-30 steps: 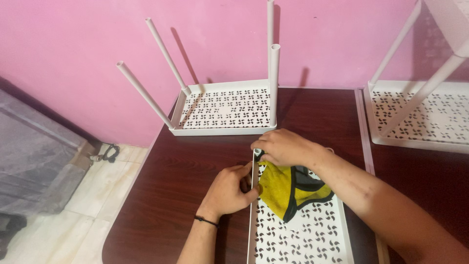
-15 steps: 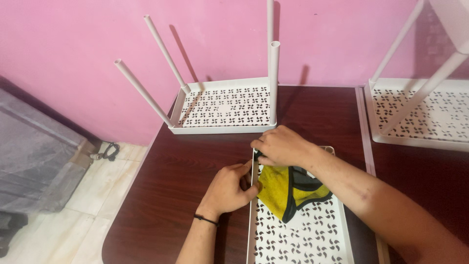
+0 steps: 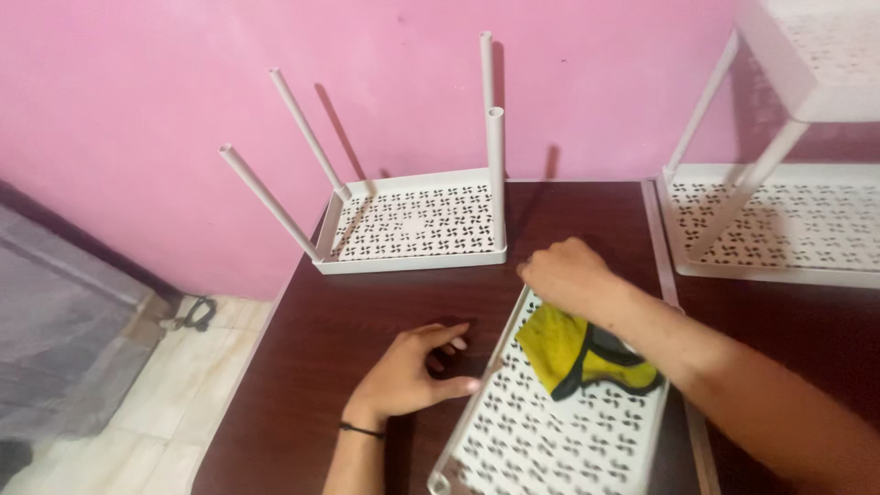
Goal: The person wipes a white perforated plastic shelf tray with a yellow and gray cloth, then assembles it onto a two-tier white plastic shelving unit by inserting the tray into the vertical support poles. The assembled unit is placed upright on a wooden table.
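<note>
Left hand (image 3: 412, 376) slid off the tray corner to lower centre, its grip loose, holding nothing. Right hand (image 3: 566, 275) rests fingers-down on one front tray (image 3: 550, 431); its grip I can't tell. One yellow cloth (image 3: 577, 353) inside. Three trays on the tabletop (image 3: 348, 321).

You see a bright, even picture. The light comes from in front and above, so the white poles (image 3: 495, 174) throw soft dark shadows on the pink wall (image 3: 137, 73). The dark counter (image 3: 367, 312) shines a little. The far right edge looks blurry and pale.
</note>
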